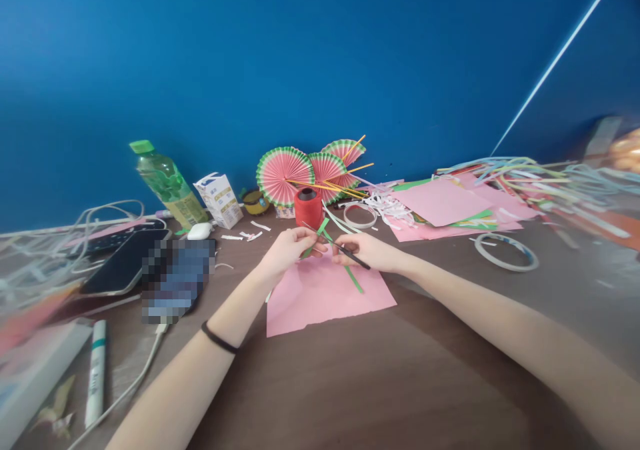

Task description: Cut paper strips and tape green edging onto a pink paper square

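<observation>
My left hand is closed, its fingertips pinching a narrow green paper strip. In my right hand is a slim black-handled tool; its thin end slants up and left across the strip, towards my left fingers. Whether it is a craft knife or tweezers is too small to tell. Another length of green strip hangs below my right fingers, over a pink paper sheet on the table. Just beyond my hands stands a red thread spool.
Pink-and-green folded paper fans lean by the blue wall. Left are a green bottle, a small carton, phones and a marker. Stacked pink paper, tape rolls and many paper strips lie right.
</observation>
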### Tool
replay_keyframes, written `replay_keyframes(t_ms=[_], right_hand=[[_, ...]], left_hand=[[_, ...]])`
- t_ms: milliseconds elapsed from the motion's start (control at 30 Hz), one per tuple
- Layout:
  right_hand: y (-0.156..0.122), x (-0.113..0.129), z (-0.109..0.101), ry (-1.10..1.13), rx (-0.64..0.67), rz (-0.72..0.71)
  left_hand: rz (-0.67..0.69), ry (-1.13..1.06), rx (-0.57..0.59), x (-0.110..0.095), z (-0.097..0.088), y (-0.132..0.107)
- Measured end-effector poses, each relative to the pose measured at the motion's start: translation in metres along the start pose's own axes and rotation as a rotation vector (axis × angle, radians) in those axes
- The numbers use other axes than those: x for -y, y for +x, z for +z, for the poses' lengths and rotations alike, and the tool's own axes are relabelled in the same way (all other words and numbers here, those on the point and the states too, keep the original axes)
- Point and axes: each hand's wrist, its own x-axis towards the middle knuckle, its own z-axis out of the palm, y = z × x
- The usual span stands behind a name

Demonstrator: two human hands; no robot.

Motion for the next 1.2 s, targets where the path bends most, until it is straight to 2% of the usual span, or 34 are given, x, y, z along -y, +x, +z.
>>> replay_keyframes(t_ms=[400, 533, 633, 667, 800, 900, 1000, 1067, 1200], right_hand=[[-0.001, 0.001, -0.001, -0.065, -0.011, -0.01], [-0.003, 0.005, -0.004, -0.045, 0.014, 0.037], [-0.004, 0.008, -0.008, -0.064, 0.043, 0.074], [-0.004, 0.008, -0.01, -0.094, 0.048, 0.074], [-0.004, 0.007, -0.022, -0.284, -0.014, 0.054], [-0.007, 0.004, -0.034, -0.442, 0.024, 0.071], [-0.011, 0.004, -0.046, -0.536, 0.146, 0.082], [-0.013, 0.003, -0.053, -0.55, 0.198, 0.118], [-0.016, -0.001, -0.067, -0.524, 0.193, 0.207]], left_hand=[[-0.027, 0.009, -0.011, -0.002, 0.002, -0.002], [-0.039, 0.09, -0.007, -0.001, 0.0, 0.001], [-0.021, 0.282, -0.034, 0.003, -0.011, 0.005], [0.001, 0.381, -0.08, 0.003, -0.016, 0.006], [0.178, 0.89, -0.42, 0.005, -0.041, 0.005], [0.322, 1.232, -0.563, 0.009, -0.055, 0.002], [0.406, 1.355, -0.546, 0.017, -0.063, 0.001], [0.4, 1.382, -0.505, 0.023, -0.065, 0.003], [0.336, 1.359, -0.46, 0.026, -0.062, 0.006]])
